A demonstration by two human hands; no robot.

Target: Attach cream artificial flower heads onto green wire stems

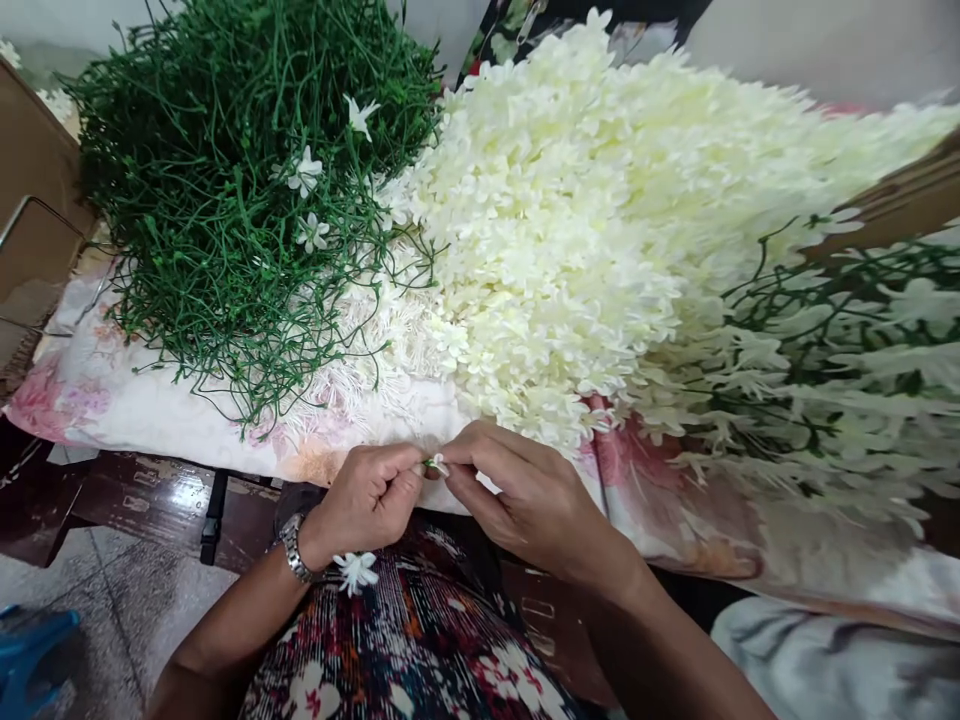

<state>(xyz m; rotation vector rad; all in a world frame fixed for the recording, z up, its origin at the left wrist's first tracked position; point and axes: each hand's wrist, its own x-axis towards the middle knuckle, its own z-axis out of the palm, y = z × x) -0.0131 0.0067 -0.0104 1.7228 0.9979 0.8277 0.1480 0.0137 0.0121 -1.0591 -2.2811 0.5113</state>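
My left hand (375, 500), with a watch (295, 548) on its wrist, is closed on a green artificial flower stem, most of it hidden inside the fist. Below that hand hangs a white artificial flower (355, 572), seemingly on the same stem. The fingertips of my right hand (517, 490) pinch a small white flower piece (439, 461) against the green stem tip. Both hands meet just in front of the cloth's near edge. Beyond them lie a heap of green plastic stems (247, 190) and a large pile of cream-white flower heads (570, 220).
A floral cloth (150, 400) covers the work surface. Cardboard (37, 180) stands at the left. Finished-looking flower sprays (862, 380) lie at the right, by more cardboard (911, 195). A blue plastic object (34, 650) is on the floor at lower left.
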